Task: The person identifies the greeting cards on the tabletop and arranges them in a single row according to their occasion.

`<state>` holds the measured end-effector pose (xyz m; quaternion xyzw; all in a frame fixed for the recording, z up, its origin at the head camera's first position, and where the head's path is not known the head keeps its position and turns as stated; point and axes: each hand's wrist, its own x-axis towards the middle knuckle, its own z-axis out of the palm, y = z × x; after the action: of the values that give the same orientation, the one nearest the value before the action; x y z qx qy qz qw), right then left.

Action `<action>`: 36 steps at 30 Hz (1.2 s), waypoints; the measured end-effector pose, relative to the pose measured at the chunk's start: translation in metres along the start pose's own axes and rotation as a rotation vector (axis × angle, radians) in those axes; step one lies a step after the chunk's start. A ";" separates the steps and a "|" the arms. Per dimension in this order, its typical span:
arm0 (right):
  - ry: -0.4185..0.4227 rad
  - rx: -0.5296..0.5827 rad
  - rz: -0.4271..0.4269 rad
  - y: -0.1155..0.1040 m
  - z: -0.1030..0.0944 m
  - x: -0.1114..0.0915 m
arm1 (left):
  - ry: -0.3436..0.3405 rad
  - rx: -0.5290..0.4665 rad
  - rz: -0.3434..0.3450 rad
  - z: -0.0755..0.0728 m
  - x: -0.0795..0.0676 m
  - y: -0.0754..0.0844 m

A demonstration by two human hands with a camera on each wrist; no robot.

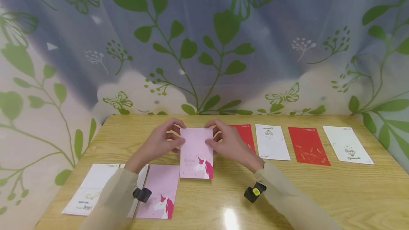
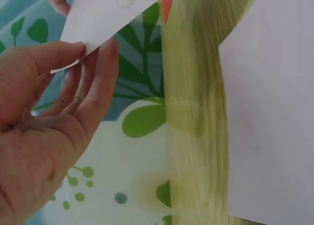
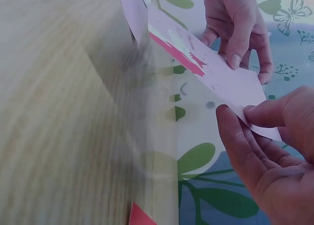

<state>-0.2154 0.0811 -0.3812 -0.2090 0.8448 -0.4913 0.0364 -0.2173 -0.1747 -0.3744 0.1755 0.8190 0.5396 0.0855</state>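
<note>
A pink card (image 1: 195, 152) with a white unicorn and a dark pink mane is raised off the table between both hands. My left hand (image 1: 163, 138) pinches its left edge near the top, thumb in front and fingers behind. On the opposite edge, my right hand (image 1: 228, 142) pinches it the same way. In the right wrist view the pink card (image 3: 211, 70) slants between the right hand (image 3: 274, 151) and the left hand (image 3: 240, 29). A matching unicorn card (image 1: 161, 187) lies on the table to the lower left, near my left forearm.
Left of the matching card lie white cards (image 1: 89, 191), partly covered by my left sleeve. To the right, a red card (image 1: 308, 146) sits between two white cards (image 1: 272, 143) (image 1: 347, 144). Another red card (image 1: 244, 134) is partly behind my right hand. A patterned curtain (image 1: 198, 45) hangs behind the wooden table (image 1: 223, 198).
</note>
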 end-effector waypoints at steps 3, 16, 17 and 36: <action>-0.013 -0.005 0.019 0.001 0.001 -0.006 | -0.017 0.010 -0.004 0.003 -0.004 -0.001; -0.115 -0.071 0.036 0.009 0.013 -0.030 | -0.114 0.283 0.036 0.009 -0.023 -0.005; -0.126 -0.083 0.034 0.010 0.014 -0.031 | -0.119 0.303 0.036 0.009 -0.023 -0.006; -0.269 -0.346 -0.061 0.017 0.034 -0.035 | -0.108 0.536 0.006 0.013 -0.048 -0.023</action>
<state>-0.1800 0.0744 -0.4184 -0.3012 0.8974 -0.3074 0.0975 -0.1729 -0.1900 -0.4034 0.2229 0.9262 0.2938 0.0782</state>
